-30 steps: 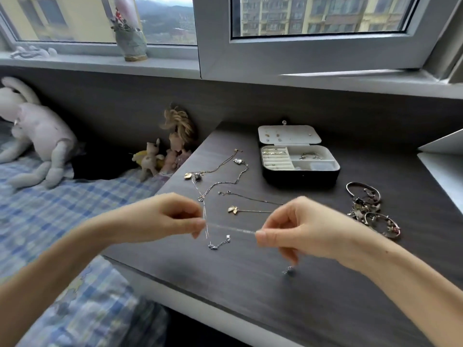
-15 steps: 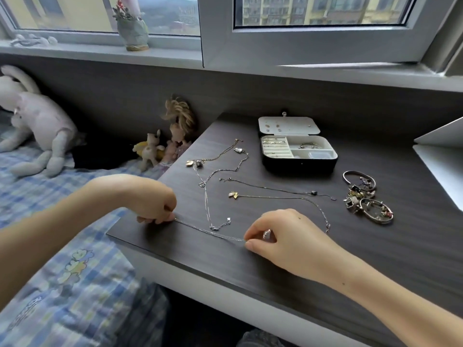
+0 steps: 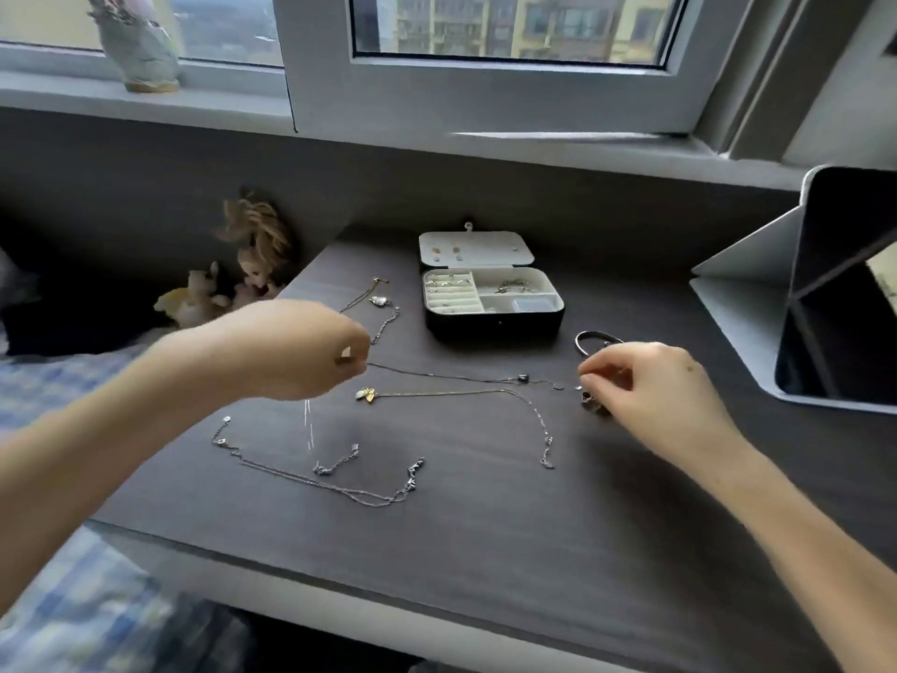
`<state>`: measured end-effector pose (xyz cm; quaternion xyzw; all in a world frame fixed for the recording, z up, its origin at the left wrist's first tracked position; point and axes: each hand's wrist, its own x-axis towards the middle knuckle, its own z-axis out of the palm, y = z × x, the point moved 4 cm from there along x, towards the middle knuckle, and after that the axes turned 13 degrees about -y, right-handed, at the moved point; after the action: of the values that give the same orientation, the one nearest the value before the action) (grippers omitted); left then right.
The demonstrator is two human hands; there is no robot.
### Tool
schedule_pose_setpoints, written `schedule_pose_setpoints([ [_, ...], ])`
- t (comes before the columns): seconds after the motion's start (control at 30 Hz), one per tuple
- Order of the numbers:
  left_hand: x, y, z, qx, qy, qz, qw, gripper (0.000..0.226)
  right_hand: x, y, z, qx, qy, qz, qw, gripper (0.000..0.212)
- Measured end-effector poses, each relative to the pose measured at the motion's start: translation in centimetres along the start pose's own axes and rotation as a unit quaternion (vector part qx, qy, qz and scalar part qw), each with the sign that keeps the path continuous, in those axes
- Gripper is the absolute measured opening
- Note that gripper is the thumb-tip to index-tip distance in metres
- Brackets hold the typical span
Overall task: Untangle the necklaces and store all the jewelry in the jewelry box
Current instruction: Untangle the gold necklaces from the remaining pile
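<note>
Several thin necklaces lie on the dark desk (image 3: 485, 551). My left hand (image 3: 296, 349) pinches the left end of a dark chain (image 3: 446, 376) that runs straight across to my right hand (image 3: 650, 386), which pinches its right end. A gold leaf-pendant necklace (image 3: 369, 394) lies just below that chain. A silver necklace (image 3: 315, 473) lies flat near the front edge. Another chain with a heart pendant (image 3: 379, 300) lies behind my left hand. The open black jewelry box (image 3: 492, 323) stands at the back, rings in its tray.
Bracelets (image 3: 594, 338) lie partly hidden behind my right hand. A white folded stand with a dark screen (image 3: 825, 303) occupies the right. Small dolls (image 3: 252, 264) sit left of the desk, a bed with checked cloth (image 3: 73, 599) below them. A vase (image 3: 138, 46) stands on the windowsill.
Both hands let go of the silver necklace, which now lies flat near the front edge. They moved back and apart and took the two ends of the dark chain.
</note>
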<state>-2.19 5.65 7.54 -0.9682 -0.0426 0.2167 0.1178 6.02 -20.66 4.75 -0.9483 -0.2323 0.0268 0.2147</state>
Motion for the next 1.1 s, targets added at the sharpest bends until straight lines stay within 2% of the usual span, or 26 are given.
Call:
schedule_pose_setpoints([
  [0.13,2.3,5.8,-1.5,-0.143,0.156,0.080,0.974,0.016,1.6,3.4,-1.1,-0.008,0.029,0.061,0.998,0.014],
  [0.33,5.3,12.5,-1.4,-0.250,0.207,0.205,0.924,0.021,3.6,4.3,-0.2,-0.027,-0.034,0.108,0.993,0.019],
  [0.5,6.4,11.5,-1.0,-0.336,0.297,0.183,0.875,0.015,5.2,3.8,-0.2,-0.052,-0.079,0.126,0.987,0.018],
  [0.6,6.8,10.4,-0.6,-0.355,0.323,0.187,0.857,0.017,5.8,3.6,-0.4,-0.085,-0.117,0.124,0.982,0.018],
  [0.8,5.9,10.8,-0.8,-0.335,0.346,0.208,0.851,0.016,6.2,3.0,0.1,-0.134,-0.141,0.080,0.978,0.018],
  [0.9,5.6,11.6,-0.7,-0.300,0.334,0.248,0.858,0.013,6.0,3.0,0.3,-0.138,-0.148,0.045,0.978,0.020],
  [1.0,5.8,12.3,-0.3,-0.285,0.258,0.325,0.864,0.018,5.8,3.3,0.3,-0.119,-0.145,0.018,0.982,0.022],
  [1.1,5.9,13.0,0.5,-0.280,0.171,0.389,0.861,0.017,5.6,3.7,-0.2,-0.032,-0.144,0.013,0.989,0.019],
])
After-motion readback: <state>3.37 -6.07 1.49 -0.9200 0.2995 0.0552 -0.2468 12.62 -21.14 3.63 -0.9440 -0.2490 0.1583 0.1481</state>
